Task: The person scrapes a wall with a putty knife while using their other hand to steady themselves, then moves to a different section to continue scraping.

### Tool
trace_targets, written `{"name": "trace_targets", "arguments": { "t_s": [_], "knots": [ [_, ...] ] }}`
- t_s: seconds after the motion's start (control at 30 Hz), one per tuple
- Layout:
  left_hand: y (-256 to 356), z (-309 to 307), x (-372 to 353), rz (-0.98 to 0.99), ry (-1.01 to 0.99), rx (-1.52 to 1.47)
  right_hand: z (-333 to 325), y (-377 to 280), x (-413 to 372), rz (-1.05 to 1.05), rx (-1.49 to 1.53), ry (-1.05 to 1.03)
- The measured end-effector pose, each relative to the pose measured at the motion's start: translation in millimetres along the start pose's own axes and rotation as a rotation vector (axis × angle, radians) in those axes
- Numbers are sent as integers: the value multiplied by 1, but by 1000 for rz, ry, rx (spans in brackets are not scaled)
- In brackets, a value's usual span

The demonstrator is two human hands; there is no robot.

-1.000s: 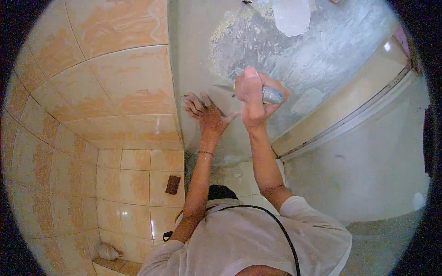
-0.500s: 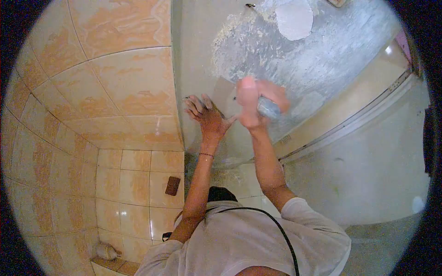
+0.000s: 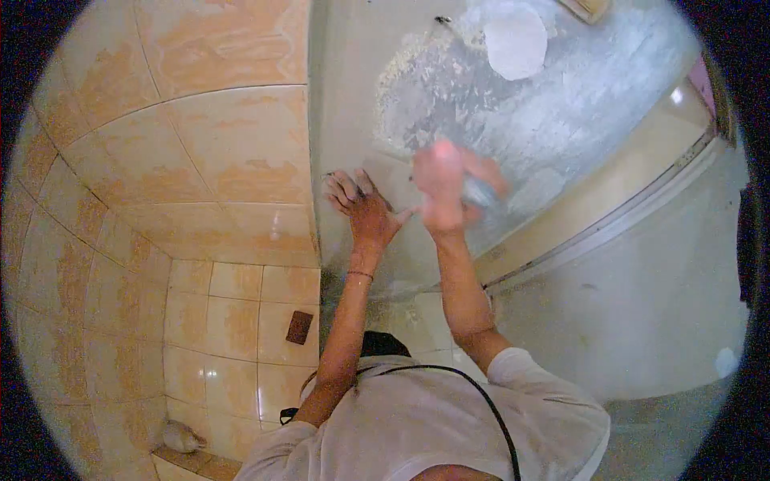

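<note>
A flat grey surface (image 3: 345, 104) with a pale, rough, whitish-scuffed area (image 3: 449, 88) stretches out in front of me. My left hand (image 3: 365, 207) lies on it with its fingers spread and holds nothing. My right hand (image 3: 445, 184), smeared by motion, is just to the right, over the lower edge of the scuffed area. It is closed round a rounded pale blue-grey object (image 3: 480, 192), mostly covered by the fingers and too blurred to name. The left thumb tip reaches close to the right hand.
A white rounded patch (image 3: 516, 42) and a tan block-like thing (image 3: 589, 8) are at the far end of the surface. Orange-patterned tiles (image 3: 228, 152) line the left. A dark brown rectangular thing (image 3: 299, 327) lies lower left, a whitish rounded object (image 3: 183, 437) beyond. A black cable (image 3: 481, 389) crosses my shirt.
My right hand has shifted slightly while gripping the blue-grey object and is more blurred. My left hand stays spread in nearly the same place. The view has shifted slightly.
</note>
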State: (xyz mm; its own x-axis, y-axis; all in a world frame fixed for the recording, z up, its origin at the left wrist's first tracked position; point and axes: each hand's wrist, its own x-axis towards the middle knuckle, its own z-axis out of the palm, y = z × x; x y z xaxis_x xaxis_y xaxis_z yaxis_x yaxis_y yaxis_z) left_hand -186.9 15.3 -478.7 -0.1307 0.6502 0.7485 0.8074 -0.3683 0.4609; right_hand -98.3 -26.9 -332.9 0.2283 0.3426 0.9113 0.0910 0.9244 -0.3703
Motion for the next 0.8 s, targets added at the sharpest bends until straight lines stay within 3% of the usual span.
{"name": "trace_targets", "arguments": {
  "t_s": [0.03, 0.13, 0.17, 0.23, 0.37, 0.43, 0.47, 0.53, 0.57, 0.63, 0.67, 0.73, 0.77, 0.8],
  "knots": [
    [3, -3, 3, -11, 9, 3, -24, 7, -10, 389, 601, -139],
    [5, -10, 0, -36, -7, -111, -38, 0, 2, 504, 563, -133],
    [-1, -4, -1, -5, 0, -62, -21, -2, 4, 511, 557, -125],
    [1, -1, -6, 25, 4, -22, 52, -32, 31, -86, -126, -39],
    [2, -5, 5, 1, 27, -57, 21, -22, 2, 45, -273, -69],
    [1, -3, -1, 10, 39, -43, 9, -41, 8, 240, 37, -230],
    [0, 1, 0, 17, 58, -20, 21, -39, 17, 250, 37, -228],
    [0, 3, -5, 32, 65, -8, 55, -34, 45, 798, -414, 574],
    [0, 3, -6, -3, 19, -11, 45, -28, 35, 796, -420, 585],
    [1, 3, -1, -32, -14, -17, 15, -2, 10, 83, -307, -39],
    [1, 2, -1, -12, 8, -30, 3, 0, 10, 75, -305, -41],
    [4, -5, 2, -3, 28, -39, -15, -5, 12, 4, 321, -364],
    [6, -8, 2, -21, 4, -25, -15, -2, 8, 11, 323, -363],
    [7, -11, 2, -34, -22, -13, -7, -3, 9, -10, 110, -302]
  ]
}}
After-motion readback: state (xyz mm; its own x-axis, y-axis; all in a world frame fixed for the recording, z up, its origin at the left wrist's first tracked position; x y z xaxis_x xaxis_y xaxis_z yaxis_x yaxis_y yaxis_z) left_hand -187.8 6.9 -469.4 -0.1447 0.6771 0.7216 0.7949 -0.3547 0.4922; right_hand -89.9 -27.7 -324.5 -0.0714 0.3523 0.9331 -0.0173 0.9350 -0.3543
